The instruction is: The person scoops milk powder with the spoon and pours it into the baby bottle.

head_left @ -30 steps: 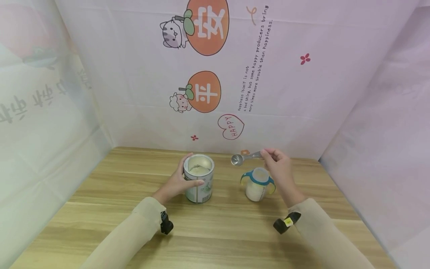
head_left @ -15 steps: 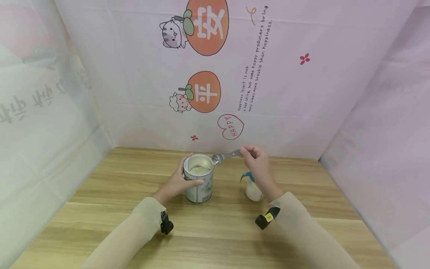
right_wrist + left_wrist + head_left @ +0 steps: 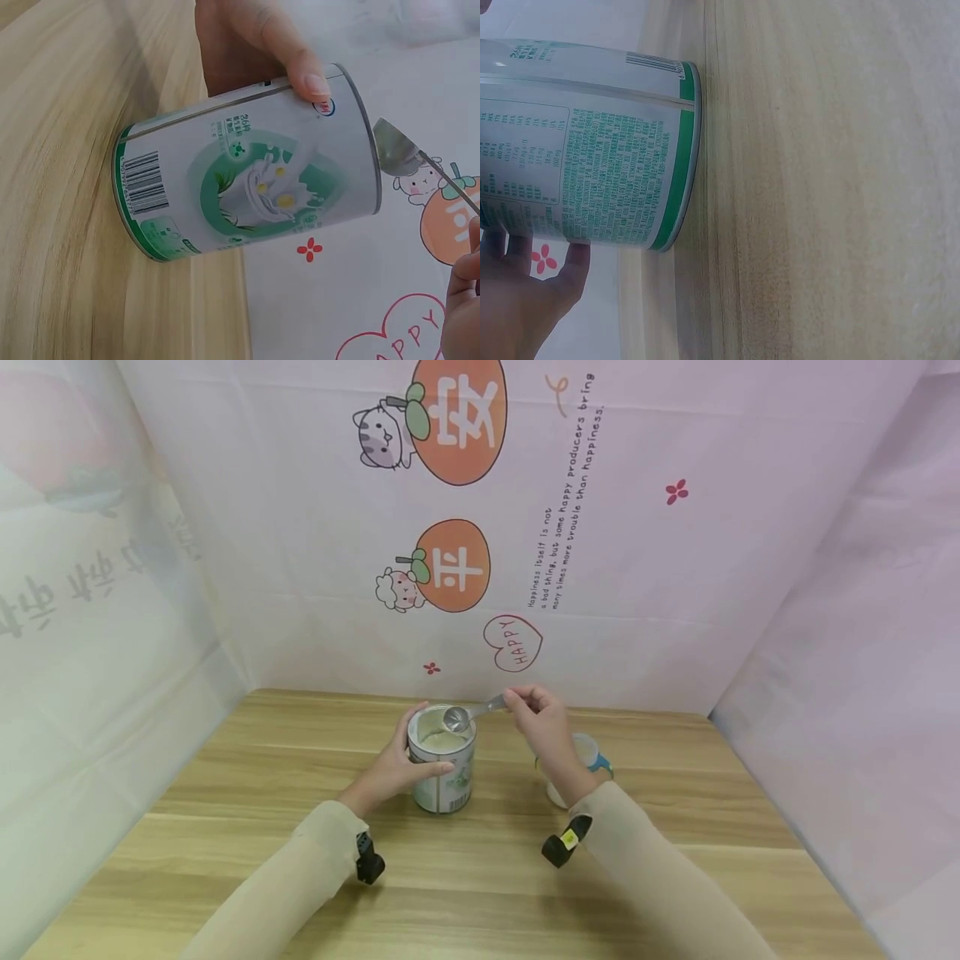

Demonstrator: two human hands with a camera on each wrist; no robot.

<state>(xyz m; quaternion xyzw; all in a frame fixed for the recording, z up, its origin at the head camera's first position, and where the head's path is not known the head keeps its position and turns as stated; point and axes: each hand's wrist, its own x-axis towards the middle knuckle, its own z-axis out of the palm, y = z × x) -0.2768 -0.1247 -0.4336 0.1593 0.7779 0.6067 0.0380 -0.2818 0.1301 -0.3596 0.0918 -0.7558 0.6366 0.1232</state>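
My left hand [image 3: 393, 770] grips a white and green milk powder can [image 3: 444, 785] around its side, thumb across the front. The can stands upright on the table, its top uncovered and pale powder visible inside. In my right hand [image 3: 546, 728] a metal measuring spoon [image 3: 457, 719] is pinched by its handle. The spoon's bowl hangs over the can's mouth; in the right wrist view, the spoon [image 3: 397, 150] is at the rim. Partly hidden behind my right forearm is a baby bottle [image 3: 587, 747] with blue handles. The left wrist view shows the can [image 3: 592, 150] and my fingers around it.
The wooden table [image 3: 465, 893] runs back to a printed cloth [image 3: 615, 635] hanging behind it. More pale cloth hangs at the left and right sides. A black wrist camera [image 3: 566, 842] sits at my right cuff.
My right hand has moved left with the measuring spoon, from above the baby bottle to over the can's mouth. The left hand and the can have stayed in place.
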